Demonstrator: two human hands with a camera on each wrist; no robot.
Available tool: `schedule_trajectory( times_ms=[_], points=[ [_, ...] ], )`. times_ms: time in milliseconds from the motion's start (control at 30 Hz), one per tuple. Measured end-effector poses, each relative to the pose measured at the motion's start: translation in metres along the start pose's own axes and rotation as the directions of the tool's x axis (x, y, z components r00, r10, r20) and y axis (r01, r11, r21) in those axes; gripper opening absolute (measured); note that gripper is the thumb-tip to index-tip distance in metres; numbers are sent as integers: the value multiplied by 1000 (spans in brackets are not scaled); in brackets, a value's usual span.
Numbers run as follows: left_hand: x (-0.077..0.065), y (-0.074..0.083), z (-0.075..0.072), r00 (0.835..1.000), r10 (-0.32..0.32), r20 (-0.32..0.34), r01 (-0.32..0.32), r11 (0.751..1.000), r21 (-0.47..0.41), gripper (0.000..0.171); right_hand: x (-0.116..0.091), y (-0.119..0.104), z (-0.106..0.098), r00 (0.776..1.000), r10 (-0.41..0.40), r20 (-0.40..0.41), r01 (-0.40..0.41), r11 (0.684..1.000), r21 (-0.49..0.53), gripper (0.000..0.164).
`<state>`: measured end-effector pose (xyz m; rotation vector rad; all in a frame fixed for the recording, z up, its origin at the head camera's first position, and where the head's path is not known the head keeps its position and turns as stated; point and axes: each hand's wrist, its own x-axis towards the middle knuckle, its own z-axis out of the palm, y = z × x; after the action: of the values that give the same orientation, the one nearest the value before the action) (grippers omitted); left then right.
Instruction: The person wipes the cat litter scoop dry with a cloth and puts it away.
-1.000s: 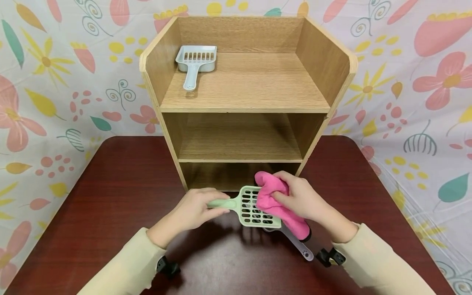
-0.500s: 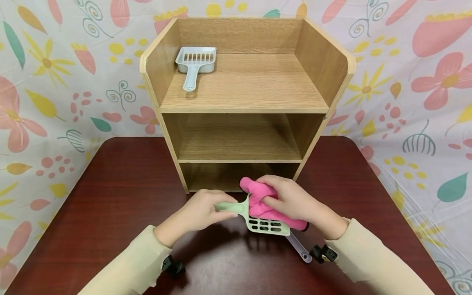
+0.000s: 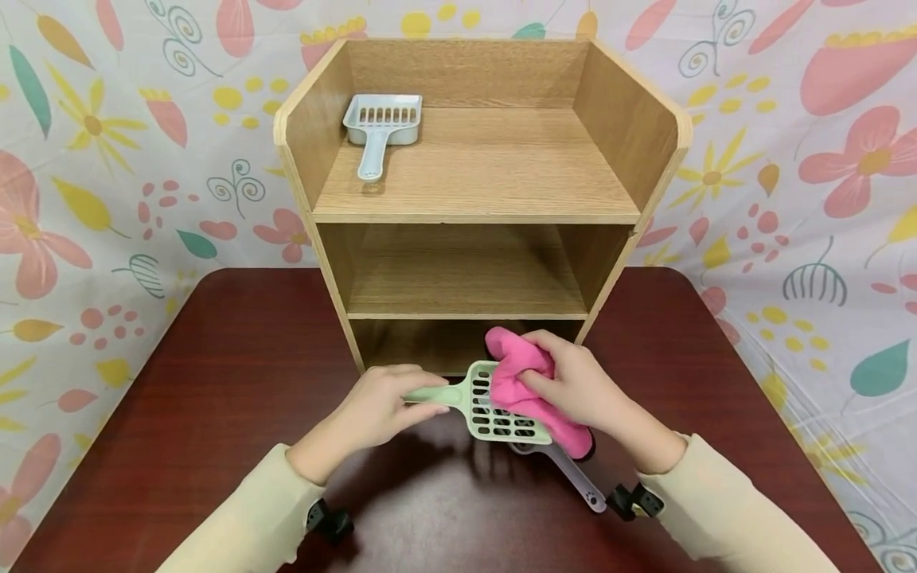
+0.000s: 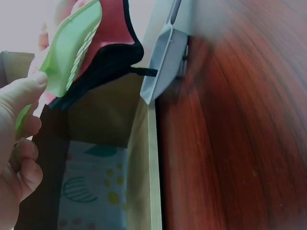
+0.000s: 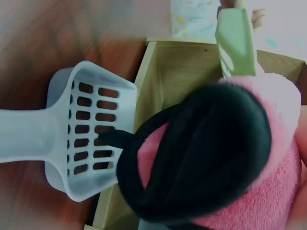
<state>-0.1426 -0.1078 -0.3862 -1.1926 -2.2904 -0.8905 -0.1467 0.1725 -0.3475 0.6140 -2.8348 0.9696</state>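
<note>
My left hand (image 3: 387, 402) pinches the handle of a pale green slotted litter scoop (image 3: 453, 396), held above the table in front of the shelf. In my right hand (image 3: 582, 380) is a bunched pink cloth (image 3: 510, 388) with black edging, lying over the right part of the green scoop's slotted head. Below them a lilac-grey litter scoop (image 3: 573, 476) rests on the table, its head mostly hidden. The right wrist view shows that scoop's slots and handle (image 5: 29, 135), with the cloth's black edging (image 5: 216, 148) in front.
A wooden shelf unit (image 3: 473, 216) stands on the dark red table (image 3: 215, 382) just beyond my hands. On its top board, at the left, lies a light blue litter scoop (image 3: 373, 155) on a matching tray (image 3: 404, 135). Flowered fabric (image 3: 143, 239) hangs behind.
The cloth slid left across the green scoop, then back right and up. The green scoop shifted right and tilted, then returned left. The lilac-grey scoop stayed on the table.
</note>
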Motion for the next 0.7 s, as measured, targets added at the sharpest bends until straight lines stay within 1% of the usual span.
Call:
schedule_trajectory(
  times_ms=[133, 200, 267, 333, 433, 500, 600, 700],
  points=[
    [-2, -3, 0, 998, 13, -61, -13, 1000, 4, 25, -3, 2, -2, 993, 111, -51, -105, 989, 104, 34],
    [-3, -4, 1, 996, 20, -93, -20, 1000, -2, 25, -5, 2, -2, 987, 147, -65, -134, 976, 172, 35],
    [-4, -5, 1, 992, 24, -120, -26, 1000, -8, 24, -6, 1, -2, 981, 185, -66, -163, 954, 252, 35],
    [-5, -5, 2, 989, 26, -146, -28, 999, -18, 23, -8, 0, -2, 973, 221, -60, -189, 925, 331, 36],
    [-5, -5, 3, 984, 25, -178, -30, 999, -24, 23, -11, -2, 0, 957, 287, -41, -240, 861, 448, 36],
    [-5, -5, 3, 982, 19, -187, -25, 999, -32, 24, -13, -4, 0, 947, 319, -31, -260, 823, 506, 36],
    [-5, -5, 3, 980, 12, -199, -18, 999, -32, 25, -16, -8, 1, 934, 357, -22, -281, 769, 575, 36],
    [-5, -4, 3, 977, 12, -214, -18, 999, -26, 25, -19, -10, 4, 926, 378, -22, -286, 736, 614, 37]
  ],
)
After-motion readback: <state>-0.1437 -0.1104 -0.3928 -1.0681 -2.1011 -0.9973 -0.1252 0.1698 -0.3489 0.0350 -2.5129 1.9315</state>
